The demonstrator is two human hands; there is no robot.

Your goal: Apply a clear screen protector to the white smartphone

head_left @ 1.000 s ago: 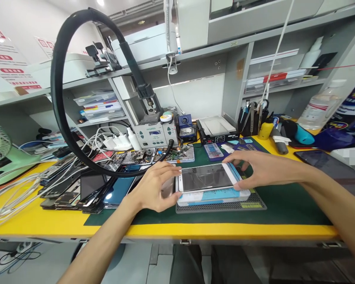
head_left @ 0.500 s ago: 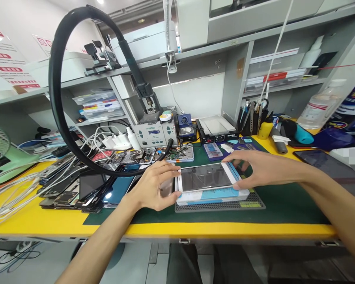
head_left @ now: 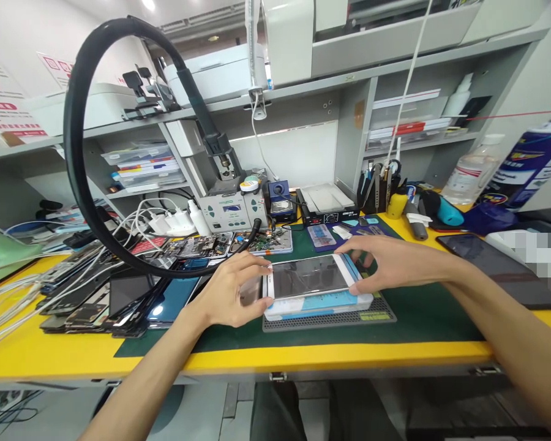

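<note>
A white-framed smartphone (head_left: 310,277), its dark screen facing up, lies over a white and blue box (head_left: 321,304). My left hand (head_left: 233,289) grips the phone's left end, thumb at the near corner and fingers at the far one. At the other end, my right hand (head_left: 386,264) pinches the phone between thumb and fingers; some of its fingertips are hidden behind the phone. The box rests on a grey perforated pad (head_left: 335,320) on the green mat (head_left: 422,321). Beside my left hand lies another phone (head_left: 249,292), partly covered by it.
A thick black hose (head_left: 71,135) loops from the rework station (head_left: 232,211) to behind my left hand. Stacked phones and parts (head_left: 92,306) lie at left among white cables. A tablet-like dark device (head_left: 496,269) and spray can (head_left: 526,162) are at right.
The whole view has shifted slightly, so the bench appears further left. Both hands keep the same grip on the phone, which stays over the box.
</note>
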